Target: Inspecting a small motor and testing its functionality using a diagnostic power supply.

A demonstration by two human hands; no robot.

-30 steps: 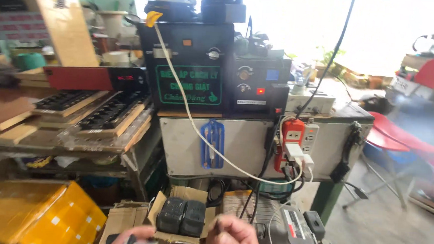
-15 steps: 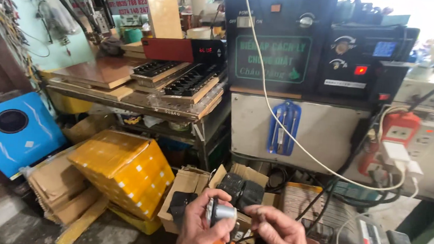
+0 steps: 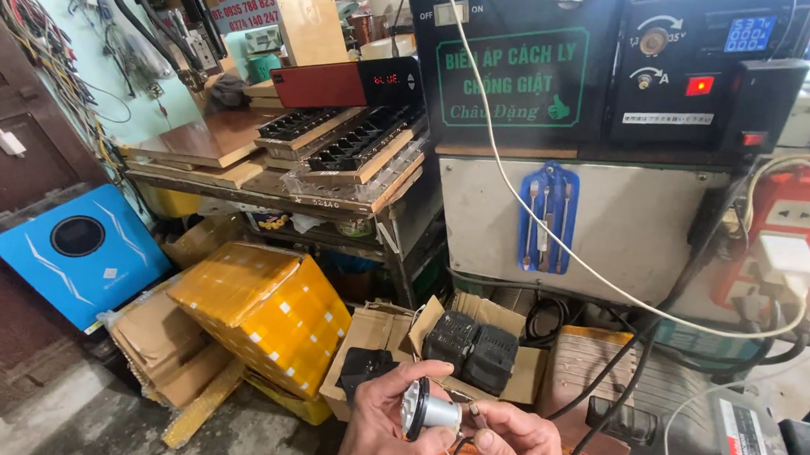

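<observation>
Head view, looking down and forward into a crowded workshop. Largest item: a grey metal cabinet [image 3: 608,229] topped by a black control unit with a green label panel, a knob and a small blue display [image 3: 616,72]. A blue plastic card of small tools [image 3: 546,216] hangs on the cabinet front, and a white cable [image 3: 552,235] runs down across it toward a red socket block with white plugs [image 3: 784,229] on the right. To the left, a cluttered wooden workbench [image 3: 269,170] carries stacked black trays in wooden frames [image 3: 354,142] and a red rectangular device [image 3: 320,83]. On the floor below: a blue flat-faced box with a round dark window [image 3: 81,247], a yellow taped parcel [image 3: 267,308], flattened brown cardboard pieces [image 3: 163,339], and an open cardboard carton holding black blocky parts [image 3: 468,346].

Bottom centre, closest to the camera — both hands. The left hand [image 3: 380,429] curls its fingers and thumb around a small silver cylindrical part with a flared round face [image 3: 428,411], gripping the flared end. The right hand [image 3: 514,446] meets it from the other side, thumb and forefinger pinched together at a thin pin [image 3: 477,412] just beside the cylinder's rear end; whether they press the cylinder itself I cannot tell. Thin wires trail down between the hands. The part sits in front of the open carton, low in frame.
</observation>
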